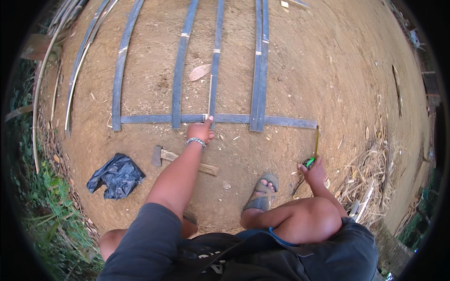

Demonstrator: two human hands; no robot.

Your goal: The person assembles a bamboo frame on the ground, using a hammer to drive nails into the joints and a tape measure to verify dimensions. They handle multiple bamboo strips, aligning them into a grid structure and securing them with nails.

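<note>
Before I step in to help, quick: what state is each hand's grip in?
Left hand: at a dark slat, finger extended; whether it grips cannot be told.
Right hand: closed, holding the tape measure, blade out.

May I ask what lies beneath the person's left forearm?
An axe lies on the ground beneath the left forearm; its metal head shows on the left, the end of its wooden handle on the right. The forearm covers the handle's middle, so that part cannot be seen.
</note>
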